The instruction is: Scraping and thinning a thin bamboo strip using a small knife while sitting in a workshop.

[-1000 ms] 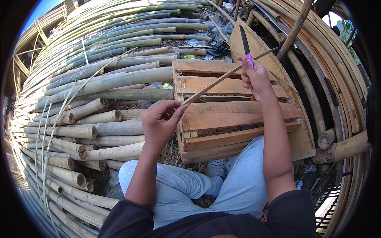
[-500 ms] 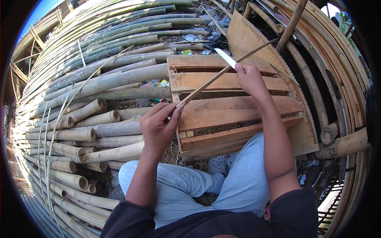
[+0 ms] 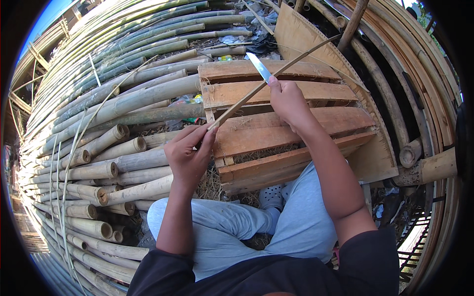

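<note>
Left hand (image 3: 190,153) pinches a slender tan bamboo strip (image 3: 238,105), right hand (image 3: 290,102) clasps a silver-bladed knife (image 3: 259,67) — probably shaving; next stroke needs steadiness.

The head view comes from the left of two fisheye cameras on the wearer's own head — looking steeply down and forward, upright and unmirrored — so the dark shirt (image 3: 276,276) and pale trousers (image 3: 219,251) lie close along the lower edge. The left hand (image 3: 190,150) and right hand (image 3: 289,103) fall near the middle (about arm's reach from the lens), over or beside the wooden crate (image 3: 256,135). Beyond them it takes in bamboo poles (image 3: 148,97) and some sky (image 3: 42,29) at upper left, long edges bowing toward a black rim.
</note>
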Tool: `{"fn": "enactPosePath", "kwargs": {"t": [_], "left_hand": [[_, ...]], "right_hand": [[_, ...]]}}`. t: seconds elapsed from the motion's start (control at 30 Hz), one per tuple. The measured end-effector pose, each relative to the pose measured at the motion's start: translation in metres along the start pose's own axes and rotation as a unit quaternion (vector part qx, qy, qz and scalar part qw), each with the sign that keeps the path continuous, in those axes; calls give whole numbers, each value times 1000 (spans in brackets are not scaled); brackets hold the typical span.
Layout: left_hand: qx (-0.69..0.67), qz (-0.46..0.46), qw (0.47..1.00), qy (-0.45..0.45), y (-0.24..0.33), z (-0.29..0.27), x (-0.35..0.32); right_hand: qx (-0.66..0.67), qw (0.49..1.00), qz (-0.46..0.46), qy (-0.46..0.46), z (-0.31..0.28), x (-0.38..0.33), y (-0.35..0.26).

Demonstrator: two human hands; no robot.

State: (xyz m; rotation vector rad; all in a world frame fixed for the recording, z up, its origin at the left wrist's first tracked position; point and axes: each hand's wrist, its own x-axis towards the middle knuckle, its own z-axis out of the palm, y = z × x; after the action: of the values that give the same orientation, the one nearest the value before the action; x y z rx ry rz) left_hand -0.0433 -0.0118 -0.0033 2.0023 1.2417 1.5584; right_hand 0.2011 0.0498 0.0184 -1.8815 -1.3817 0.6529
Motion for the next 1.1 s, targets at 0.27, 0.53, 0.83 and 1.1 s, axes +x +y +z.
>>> {"fn": "enactPosePath", "kwargs": {"t": [0.27, 0.53, 0.83, 1.1], "left_hand": [[-10, -20, 1000, 3, -7, 1, -1], [-13, -24, 1000, -3, -6, 1, -3], [-12, -27, 1000, -6, -4, 1, -2], [-19, -39, 999, -1, 0, 1, -1]], "right_hand": [[60, 990, 42, -116, -1, -20, -29], [37, 994, 63, -76, -21, 4, -23], [2, 999, 27, -26, -9, -3, -22], [10, 997, 72, -18, -19, 5, -29]]}}
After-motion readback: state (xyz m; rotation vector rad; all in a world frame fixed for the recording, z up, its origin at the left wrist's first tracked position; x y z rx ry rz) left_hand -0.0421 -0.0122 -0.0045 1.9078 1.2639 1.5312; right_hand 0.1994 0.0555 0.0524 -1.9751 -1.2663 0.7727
